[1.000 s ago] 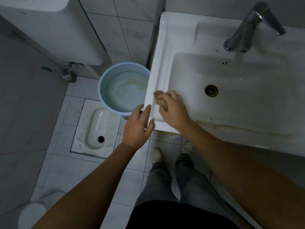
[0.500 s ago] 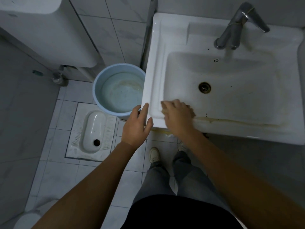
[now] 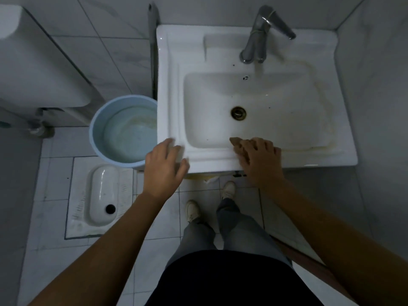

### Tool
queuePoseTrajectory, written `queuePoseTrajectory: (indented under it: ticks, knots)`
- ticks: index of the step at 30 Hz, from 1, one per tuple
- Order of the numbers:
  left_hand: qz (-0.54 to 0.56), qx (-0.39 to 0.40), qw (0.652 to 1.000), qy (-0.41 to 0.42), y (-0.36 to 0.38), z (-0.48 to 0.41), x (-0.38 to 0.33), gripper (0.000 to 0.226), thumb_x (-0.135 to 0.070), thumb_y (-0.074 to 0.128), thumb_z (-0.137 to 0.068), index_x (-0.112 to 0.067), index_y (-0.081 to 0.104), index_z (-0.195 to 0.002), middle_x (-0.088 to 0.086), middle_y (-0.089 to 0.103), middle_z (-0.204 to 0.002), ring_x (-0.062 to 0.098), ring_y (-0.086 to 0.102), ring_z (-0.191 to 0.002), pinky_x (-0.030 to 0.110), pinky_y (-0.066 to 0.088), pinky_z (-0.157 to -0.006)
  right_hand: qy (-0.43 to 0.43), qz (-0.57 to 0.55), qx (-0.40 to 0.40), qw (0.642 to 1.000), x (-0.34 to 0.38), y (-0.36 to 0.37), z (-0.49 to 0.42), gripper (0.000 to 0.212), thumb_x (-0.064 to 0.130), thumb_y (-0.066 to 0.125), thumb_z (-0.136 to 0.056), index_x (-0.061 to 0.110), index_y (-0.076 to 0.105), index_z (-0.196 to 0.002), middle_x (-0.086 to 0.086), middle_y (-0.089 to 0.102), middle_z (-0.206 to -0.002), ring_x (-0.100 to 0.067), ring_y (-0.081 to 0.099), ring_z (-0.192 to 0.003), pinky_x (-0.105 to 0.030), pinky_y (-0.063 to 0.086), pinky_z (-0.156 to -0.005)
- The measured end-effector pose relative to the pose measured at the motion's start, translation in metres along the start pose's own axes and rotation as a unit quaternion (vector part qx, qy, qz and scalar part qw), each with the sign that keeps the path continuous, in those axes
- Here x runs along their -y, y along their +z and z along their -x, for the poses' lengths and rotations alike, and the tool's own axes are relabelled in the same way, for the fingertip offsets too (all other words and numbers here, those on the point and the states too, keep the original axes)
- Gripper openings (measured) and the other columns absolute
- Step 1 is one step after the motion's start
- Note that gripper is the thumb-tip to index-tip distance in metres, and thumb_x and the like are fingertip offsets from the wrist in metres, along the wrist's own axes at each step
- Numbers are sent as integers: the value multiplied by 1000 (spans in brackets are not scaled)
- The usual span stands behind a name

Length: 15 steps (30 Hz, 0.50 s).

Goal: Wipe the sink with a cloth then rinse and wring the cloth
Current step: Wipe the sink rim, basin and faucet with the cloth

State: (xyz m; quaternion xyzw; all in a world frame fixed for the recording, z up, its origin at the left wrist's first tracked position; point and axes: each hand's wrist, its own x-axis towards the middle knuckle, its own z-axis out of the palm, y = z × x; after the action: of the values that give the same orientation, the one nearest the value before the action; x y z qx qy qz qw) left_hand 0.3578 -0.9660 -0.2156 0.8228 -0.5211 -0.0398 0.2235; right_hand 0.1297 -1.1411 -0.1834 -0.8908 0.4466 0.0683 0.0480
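Grey-white tiles line the walls and floor of a dim, narrow bathroom. One white rectangular ceramic sink stands against the back wall, with one chrome lever tap at its far edge and one round metal drain in the basin. Yellowish stains run along the basin's right and near sides.

One small brown cloth lies on the sink's near rim, at the basin's edge. The right hand presses it there; its grip is apart, fingers spread over the cloth, one corner of which pokes out to the left. The left hand is at the sink's near left corner, its grip apart too, fingers extended and blurred; whether they touch the rim cannot be told.

One pale blue round plastic bucket stands on the floor just beside the sink's left side. One white squat toilet pan is set into the floor near it. Two pale shoes show below grey trouser legs.
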Motion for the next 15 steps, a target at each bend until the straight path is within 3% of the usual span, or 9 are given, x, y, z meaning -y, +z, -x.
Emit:
queuePoseTrajectory:
  ticks: [6, 15]
  knots:
    - [-16, 33, 999, 29, 19, 7, -13, 33, -39, 56, -97, -15, 70, -115, 7, 66, -124, 25, 58, -123, 49, 31, -115, 46, -13, 28, 998, 0, -7, 1, 52, 44, 40, -100, 21, 42, -146, -14, 53, -134, -36, 49, -119, -48, 41, -97]
    - [-34, 58, 997, 31, 13, 6, -15, 36, -41, 53, -98, -16, 70, -118, 5, 66, -124, 24, 57, -125, 49, 32, -115, -109, -126, 42, 985, 76, -9, -1, 50, 29, 40, -99, 33, 39, -149, -1, 56, -124, -24, 49, -111, -37, 43, -93]
